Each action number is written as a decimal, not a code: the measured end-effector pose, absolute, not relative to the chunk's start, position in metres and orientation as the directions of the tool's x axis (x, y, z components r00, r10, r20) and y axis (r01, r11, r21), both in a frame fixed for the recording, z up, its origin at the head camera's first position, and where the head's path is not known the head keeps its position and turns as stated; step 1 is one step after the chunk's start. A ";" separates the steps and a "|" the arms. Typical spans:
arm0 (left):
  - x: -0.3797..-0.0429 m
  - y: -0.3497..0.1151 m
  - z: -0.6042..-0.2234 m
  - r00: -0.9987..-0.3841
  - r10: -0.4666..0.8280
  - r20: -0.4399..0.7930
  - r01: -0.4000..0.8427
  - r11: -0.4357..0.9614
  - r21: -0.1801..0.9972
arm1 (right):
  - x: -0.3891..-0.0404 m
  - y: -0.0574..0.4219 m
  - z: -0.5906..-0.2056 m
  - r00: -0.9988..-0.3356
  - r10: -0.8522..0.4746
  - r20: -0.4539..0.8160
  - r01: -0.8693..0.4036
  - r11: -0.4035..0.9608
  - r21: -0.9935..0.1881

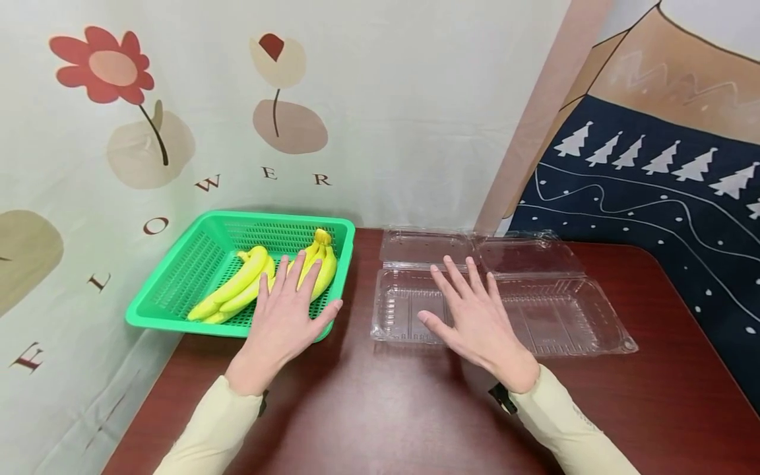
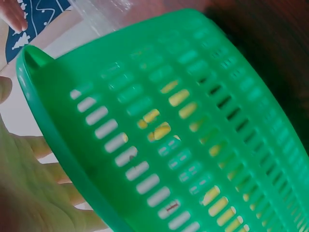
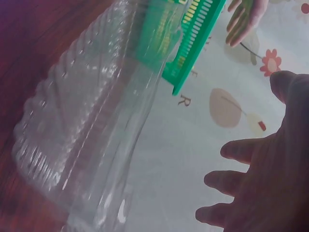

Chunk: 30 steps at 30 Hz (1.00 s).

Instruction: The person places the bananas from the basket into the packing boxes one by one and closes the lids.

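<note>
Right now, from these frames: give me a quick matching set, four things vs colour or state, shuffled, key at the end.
Things:
1. Basket
2. Bananas
3. Plastic containers
4. Right hand

Colour or state:
A. Clear, standing open
B. Bare, fingers spread
C. Green, with slotted walls
D. Yellow, in bunches

Pairs: 1-C, 2-D, 3-A, 4-B

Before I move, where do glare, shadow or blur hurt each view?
Head: pale sheen on the table, glints on the clear containers; left wrist: green basket soft, table dark at upper right; right wrist: right hand dark against the pale backdrop.
</note>
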<state>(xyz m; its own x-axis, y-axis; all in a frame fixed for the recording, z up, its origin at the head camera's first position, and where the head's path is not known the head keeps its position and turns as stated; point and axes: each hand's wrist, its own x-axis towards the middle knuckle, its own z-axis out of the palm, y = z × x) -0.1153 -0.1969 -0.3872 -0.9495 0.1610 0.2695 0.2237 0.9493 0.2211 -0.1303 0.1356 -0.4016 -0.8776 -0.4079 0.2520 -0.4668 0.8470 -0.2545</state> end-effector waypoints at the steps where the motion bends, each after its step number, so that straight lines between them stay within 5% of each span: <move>1: -0.115 -0.199 -0.387 -0.950 0.159 0.268 0.221 0.950 0.220 | -0.130 0.133 -0.401 -0.876 -0.414 0.249 -0.471 0.845 -0.252; 30: -0.126 -0.266 -0.376 -0.960 0.133 0.247 0.162 0.982 0.100 | -0.121 0.044 -0.398 -0.751 -0.607 0.259 -0.654 0.738 -0.168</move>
